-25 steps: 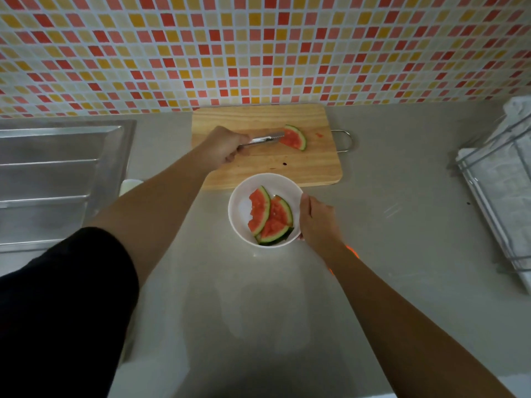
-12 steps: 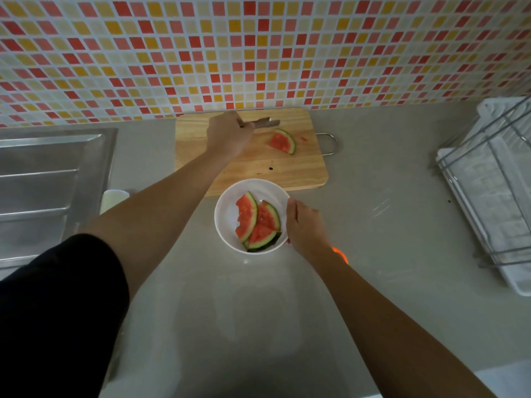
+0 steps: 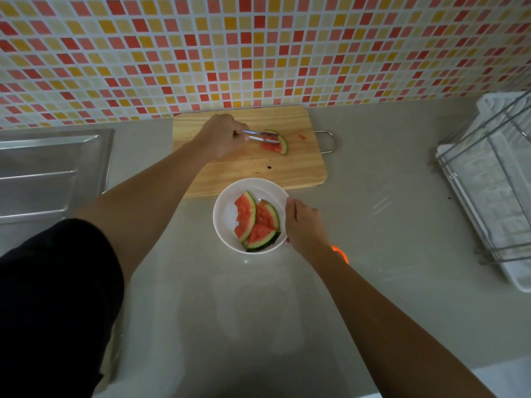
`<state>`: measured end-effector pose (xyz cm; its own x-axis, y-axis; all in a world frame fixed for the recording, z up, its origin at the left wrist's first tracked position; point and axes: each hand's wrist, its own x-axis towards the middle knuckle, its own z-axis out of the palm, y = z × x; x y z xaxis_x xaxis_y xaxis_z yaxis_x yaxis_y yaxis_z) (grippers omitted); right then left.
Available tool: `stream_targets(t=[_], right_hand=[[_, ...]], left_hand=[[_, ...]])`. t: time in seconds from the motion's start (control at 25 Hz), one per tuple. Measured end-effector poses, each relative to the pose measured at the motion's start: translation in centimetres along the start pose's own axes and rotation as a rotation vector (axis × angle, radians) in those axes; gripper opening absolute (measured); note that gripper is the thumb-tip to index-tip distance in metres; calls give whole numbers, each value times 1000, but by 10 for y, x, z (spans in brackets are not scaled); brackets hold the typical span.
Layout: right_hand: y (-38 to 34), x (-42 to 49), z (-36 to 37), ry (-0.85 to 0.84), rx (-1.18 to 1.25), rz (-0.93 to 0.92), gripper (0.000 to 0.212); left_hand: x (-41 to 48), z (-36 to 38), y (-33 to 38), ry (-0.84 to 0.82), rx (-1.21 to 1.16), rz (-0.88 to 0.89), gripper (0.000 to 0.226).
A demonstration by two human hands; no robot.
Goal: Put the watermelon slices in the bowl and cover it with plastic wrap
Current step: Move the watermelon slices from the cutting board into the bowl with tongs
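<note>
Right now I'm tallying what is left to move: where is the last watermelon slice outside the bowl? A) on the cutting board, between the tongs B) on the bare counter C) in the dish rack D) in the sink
A: the slice lies on the cutting board, between the tongs in the left hand.

A white bowl (image 3: 227, 218) sits on the counter against the cutting board's near edge, holding three red, green-rinded watermelon slices (image 3: 255, 222). One more slice (image 3: 275, 145) lies flat near the board's far edge.

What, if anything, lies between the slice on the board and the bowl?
Nothing visible does: bare cutting board separates the slice, gripped by tongs in the left hand, from the bowl.
</note>
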<state>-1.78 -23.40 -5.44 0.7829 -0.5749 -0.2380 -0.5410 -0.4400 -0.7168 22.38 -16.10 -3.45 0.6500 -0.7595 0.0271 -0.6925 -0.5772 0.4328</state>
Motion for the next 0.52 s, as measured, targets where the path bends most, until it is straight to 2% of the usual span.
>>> stream_targets(t=[0.32,0.52], right_hand=[[3,1,0,3,-5,5,44],[3,0,1,5,-16,-12,39]], left_hand=[[-45,-25,-33,41,111,46,31],[-73,-28,-40,244,214,286,27]])
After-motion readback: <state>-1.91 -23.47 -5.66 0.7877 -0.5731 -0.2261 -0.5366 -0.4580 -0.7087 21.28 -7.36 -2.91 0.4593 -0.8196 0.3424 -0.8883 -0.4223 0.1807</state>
